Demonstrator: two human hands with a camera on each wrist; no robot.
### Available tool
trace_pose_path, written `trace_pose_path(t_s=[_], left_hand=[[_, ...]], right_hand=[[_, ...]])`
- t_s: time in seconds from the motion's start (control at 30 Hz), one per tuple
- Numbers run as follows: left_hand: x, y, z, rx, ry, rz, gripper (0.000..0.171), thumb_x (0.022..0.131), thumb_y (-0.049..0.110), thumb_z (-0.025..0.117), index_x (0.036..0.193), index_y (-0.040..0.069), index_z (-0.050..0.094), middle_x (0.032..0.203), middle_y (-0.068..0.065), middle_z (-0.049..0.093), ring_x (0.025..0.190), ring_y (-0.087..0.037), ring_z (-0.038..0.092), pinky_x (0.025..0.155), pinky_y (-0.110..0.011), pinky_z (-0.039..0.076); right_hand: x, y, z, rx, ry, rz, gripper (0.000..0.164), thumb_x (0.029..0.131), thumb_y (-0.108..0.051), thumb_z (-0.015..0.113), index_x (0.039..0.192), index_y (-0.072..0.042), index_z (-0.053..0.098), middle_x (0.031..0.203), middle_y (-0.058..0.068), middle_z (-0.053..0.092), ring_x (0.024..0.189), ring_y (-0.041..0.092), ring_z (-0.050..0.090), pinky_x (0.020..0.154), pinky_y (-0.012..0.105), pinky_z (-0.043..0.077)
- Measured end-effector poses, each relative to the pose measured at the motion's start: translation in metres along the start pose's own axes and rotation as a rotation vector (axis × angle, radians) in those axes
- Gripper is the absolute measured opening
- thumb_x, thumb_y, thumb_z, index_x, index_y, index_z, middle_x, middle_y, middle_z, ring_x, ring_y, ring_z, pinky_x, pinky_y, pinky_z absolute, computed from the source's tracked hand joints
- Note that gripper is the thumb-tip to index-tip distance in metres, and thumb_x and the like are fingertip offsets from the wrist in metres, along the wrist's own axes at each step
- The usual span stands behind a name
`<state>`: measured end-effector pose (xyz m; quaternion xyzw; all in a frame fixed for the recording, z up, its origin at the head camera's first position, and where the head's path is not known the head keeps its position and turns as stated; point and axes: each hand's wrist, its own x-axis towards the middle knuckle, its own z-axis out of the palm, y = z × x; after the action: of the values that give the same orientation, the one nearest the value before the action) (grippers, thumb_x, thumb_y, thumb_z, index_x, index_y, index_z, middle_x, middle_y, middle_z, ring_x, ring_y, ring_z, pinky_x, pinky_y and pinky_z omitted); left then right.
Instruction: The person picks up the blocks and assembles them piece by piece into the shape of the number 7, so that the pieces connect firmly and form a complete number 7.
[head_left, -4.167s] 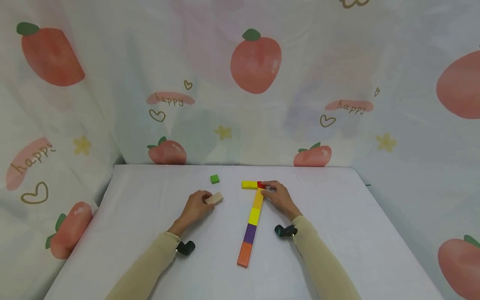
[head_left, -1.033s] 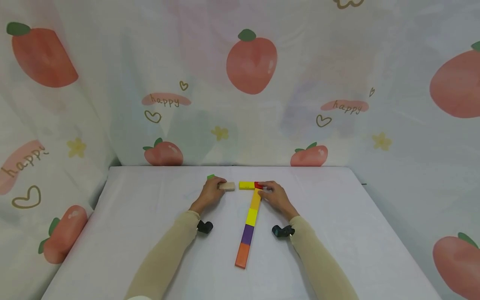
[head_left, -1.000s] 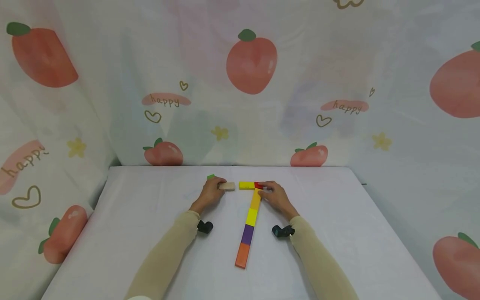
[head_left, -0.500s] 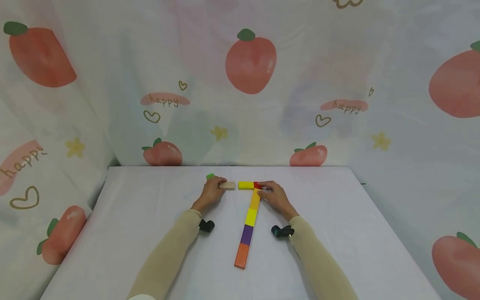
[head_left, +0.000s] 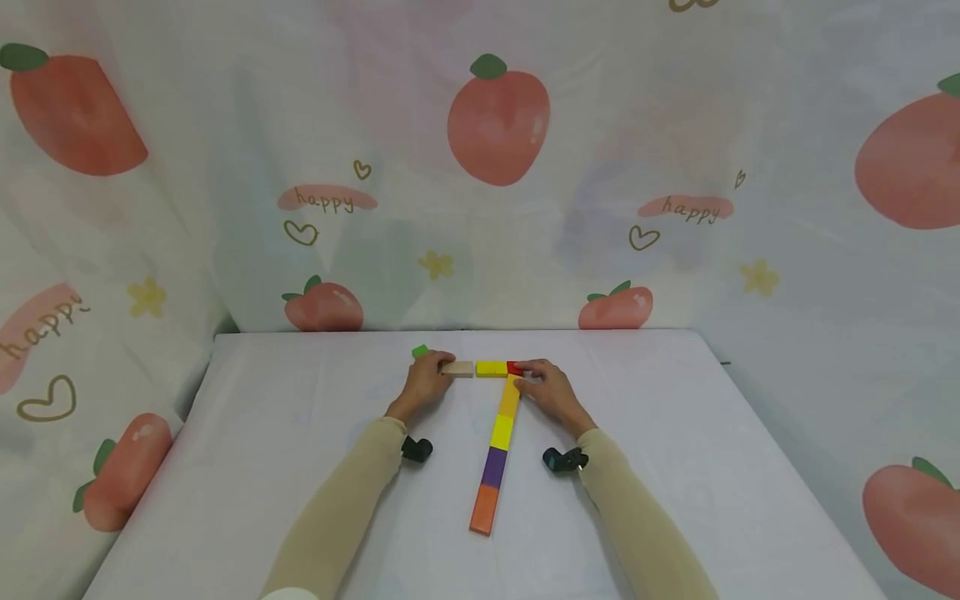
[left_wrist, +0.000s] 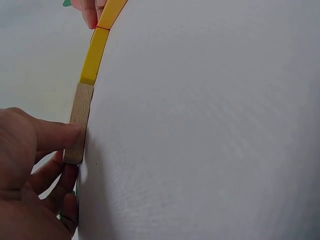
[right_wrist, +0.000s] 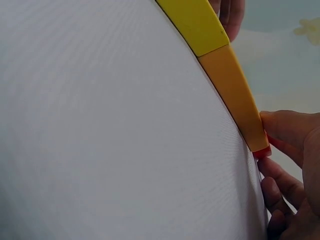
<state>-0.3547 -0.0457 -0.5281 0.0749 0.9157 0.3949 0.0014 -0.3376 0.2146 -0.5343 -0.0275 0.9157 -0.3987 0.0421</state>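
My left hand (head_left: 427,381) pinches a plain wooden block (head_left: 459,368) between thumb and fingers near the table's back. Its free end lies almost against a yellow block (head_left: 491,368), in line with it; the left wrist view also shows the wooden block (left_wrist: 80,102) end to end with the yellow one (left_wrist: 94,57). At the corner of the row, my right hand (head_left: 553,392) has its fingers on a red block (head_left: 514,367), partly hidden by them. Its thumb touches the side of an amber block (right_wrist: 235,95), whose end meets the red block (right_wrist: 265,151).
From the amber block, a row runs toward the front: a bright yellow block (head_left: 502,432), a purple block (head_left: 494,467) and an orange block (head_left: 483,510). A green block (head_left: 420,351) sits behind my left hand. A printed cloth (head_left: 495,250) backs the white table (head_left: 637,400).
My left hand has carried the wooden block back and to the right, turning it in line with the yellow block; the gap has narrowed. My right hand stays at the red block.
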Motion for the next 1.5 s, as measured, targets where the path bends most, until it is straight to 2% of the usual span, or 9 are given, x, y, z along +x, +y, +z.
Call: trace_pose_path(t_s=[0.3, 0.73, 1.17, 1.5], left_hand=[[-0.0013, 0.0021, 0.0007, -0.043, -0.007, -0.017, 0.036, 0.089, 0.003, 0.065, 0.125, 0.005, 0.064, 0.129, -0.014, 0.063, 0.12, -0.028, 0.058, 0.105, -0.043, 0.046], [-0.0005, 0.0021, 0.0052, -0.022, 0.028, 0.016, 0.035, 0.089, 0.006, 0.068, 0.124, 0.007, 0.066, 0.128, -0.012, 0.065, 0.121, -0.028, 0.059, 0.108, -0.045, 0.042], [-0.0013, 0.0045, 0.0072, -0.064, 0.033, -0.001, 0.034, 0.091, 0.004, 0.065, 0.125, 0.006, 0.065, 0.128, -0.013, 0.064, 0.12, -0.027, 0.059, 0.104, -0.042, 0.046], [-0.0022, 0.0022, 0.0061, -0.09, 0.027, -0.003, 0.037, 0.089, 0.004, 0.066, 0.126, 0.006, 0.063, 0.13, -0.014, 0.062, 0.122, -0.028, 0.057, 0.107, -0.044, 0.044]], right_hand=[[-0.0017, -0.0001, 0.0002, -0.001, -0.006, 0.019, 0.04, 0.093, -0.032, 0.067, 0.133, -0.025, 0.063, 0.131, 0.009, 0.056, 0.117, 0.03, 0.048, 0.104, 0.049, 0.04], [-0.0018, -0.001, -0.0021, -0.016, -0.002, -0.006, 0.041, 0.093, -0.03, 0.066, 0.133, -0.022, 0.062, 0.132, 0.01, 0.056, 0.116, 0.03, 0.049, 0.102, 0.05, 0.041], [0.0004, 0.0007, -0.0006, -0.016, 0.001, -0.012, 0.041, 0.093, -0.031, 0.066, 0.133, -0.023, 0.062, 0.133, 0.01, 0.056, 0.116, 0.03, 0.049, 0.103, 0.049, 0.041], [-0.0006, 0.0016, 0.0011, -0.004, 0.001, 0.011, 0.041, 0.093, -0.032, 0.066, 0.133, -0.024, 0.062, 0.135, 0.009, 0.055, 0.119, 0.03, 0.048, 0.106, 0.051, 0.039]])
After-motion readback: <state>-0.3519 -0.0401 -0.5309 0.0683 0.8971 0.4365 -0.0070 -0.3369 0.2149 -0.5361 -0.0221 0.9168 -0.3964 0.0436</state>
